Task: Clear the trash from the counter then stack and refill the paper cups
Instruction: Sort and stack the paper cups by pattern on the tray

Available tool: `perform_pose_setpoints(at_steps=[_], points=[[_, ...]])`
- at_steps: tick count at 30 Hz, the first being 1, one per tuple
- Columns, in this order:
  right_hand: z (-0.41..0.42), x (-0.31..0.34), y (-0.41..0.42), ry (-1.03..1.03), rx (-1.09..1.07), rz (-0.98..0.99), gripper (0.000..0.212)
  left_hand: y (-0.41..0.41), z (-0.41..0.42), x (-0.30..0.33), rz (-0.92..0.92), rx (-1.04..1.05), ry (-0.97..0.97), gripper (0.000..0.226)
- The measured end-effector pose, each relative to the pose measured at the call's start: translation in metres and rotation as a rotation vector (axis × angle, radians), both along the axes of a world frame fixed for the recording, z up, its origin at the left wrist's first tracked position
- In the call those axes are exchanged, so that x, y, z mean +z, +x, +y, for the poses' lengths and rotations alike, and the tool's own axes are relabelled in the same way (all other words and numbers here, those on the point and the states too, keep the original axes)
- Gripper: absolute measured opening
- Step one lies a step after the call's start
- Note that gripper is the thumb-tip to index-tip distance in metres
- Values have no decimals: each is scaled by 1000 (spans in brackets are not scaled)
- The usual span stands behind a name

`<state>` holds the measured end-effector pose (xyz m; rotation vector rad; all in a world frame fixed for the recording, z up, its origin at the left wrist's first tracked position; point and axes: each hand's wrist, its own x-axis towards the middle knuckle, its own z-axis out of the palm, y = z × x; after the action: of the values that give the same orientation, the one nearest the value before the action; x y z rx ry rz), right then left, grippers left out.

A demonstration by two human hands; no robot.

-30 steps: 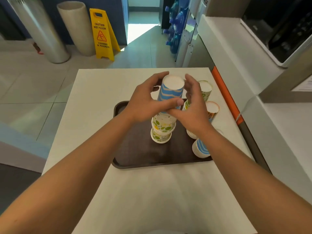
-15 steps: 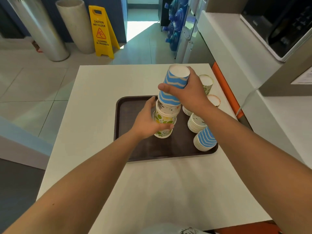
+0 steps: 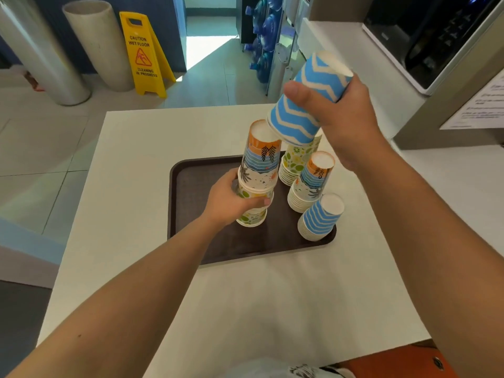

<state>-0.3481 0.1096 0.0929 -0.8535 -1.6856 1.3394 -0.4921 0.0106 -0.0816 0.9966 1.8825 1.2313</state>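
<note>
A brown tray (image 3: 191, 192) lies on the white counter (image 3: 131, 186). On it stands a tall stack of upside-down paper cups (image 3: 260, 162), topped by an orange and blue beach-print cup. My left hand (image 3: 231, 200) grips this stack low down. My right hand (image 3: 346, 121) holds a blue and white wave cup (image 3: 302, 105), tilted, lifted above and right of the stack's top. Three shorter stacks stand on the tray's right side: a green-dotted one (image 3: 293, 166), a beach-print one (image 3: 311, 184) and a blue wave one (image 3: 320, 218).
A yellow wet-floor sign (image 3: 143, 54) and two large tubes (image 3: 95, 42) stand on the floor beyond the counter. Blue water bottles (image 3: 263, 36) sit in a rack at the back. A black appliance (image 3: 436, 36) rests on the white ledge at right.
My right hand has lifted the blue wave cup off the top of the tall stack, up and to the right, baring the beach-print cup beneath. My left hand stays on the stack.
</note>
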Motion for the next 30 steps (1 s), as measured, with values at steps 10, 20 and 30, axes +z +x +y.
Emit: perform_pose_setpoints(at_steps=[10,20,30], points=[[1,-79,83,-31,-263,-224,65,20,6,-6,20,-26,1,76],[-14,-183,93,-130,-323,-463,93,31,5,-5,36,-44,17,77],[-23,-101,30,77,-15,-211,95,39,4,1,107,-68,54,71]])
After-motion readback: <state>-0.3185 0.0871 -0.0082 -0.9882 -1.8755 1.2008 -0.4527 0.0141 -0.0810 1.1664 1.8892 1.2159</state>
